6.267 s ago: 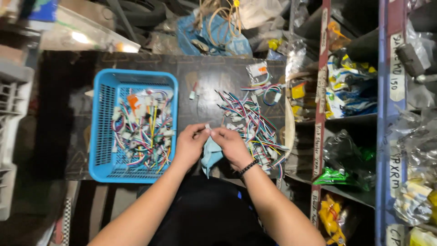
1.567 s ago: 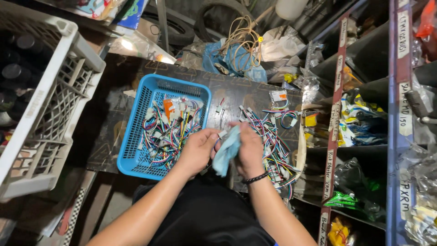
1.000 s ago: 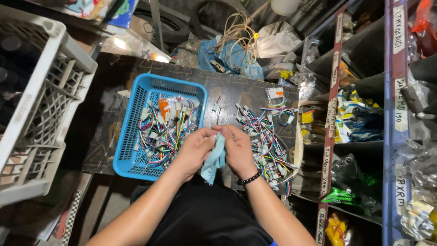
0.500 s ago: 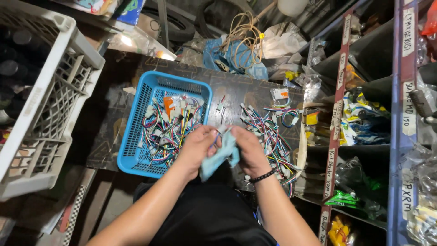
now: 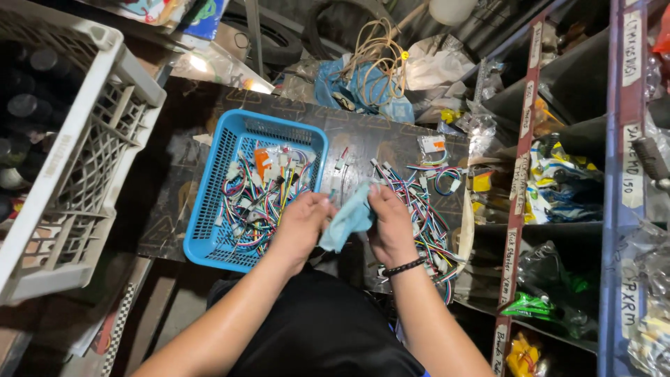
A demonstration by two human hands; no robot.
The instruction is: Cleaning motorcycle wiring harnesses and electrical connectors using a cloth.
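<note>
Landmark: blue basket (image 5: 209, 230), set on the dark board (image 5: 391, 139).

- Grey crate (image 5: 84, 174) is seen left of the basket. Shelves (image 5: 558, 174) with bagged parts are seen well to the right of it.
- Basket is part filled with coloured wire harnesses (image 5: 262, 202). A loose pile of harnesses (image 5: 419, 202) is spread on the board just right of the basket.
- Light blue cloth (image 5: 347, 220) is held between both hands, just off the basket's right rim, above the board's near edge.
- Left hand (image 5: 301, 227) is curled, fingers pinched on the cloth's left side. Right hand (image 5: 391, 227) is closed over its right side, fingers pressed together on the fold. What is wrapped inside cannot be told.

Step, as judged: a piece from the loose pile is being wiped in the cloth. Next move calls for the cloth to be opened and the piece dropped left into the basket.

Versus the frame half a second back: the cloth is raised slightly and more of it is shown between the hands; basket and pile are unchanged.
</note>
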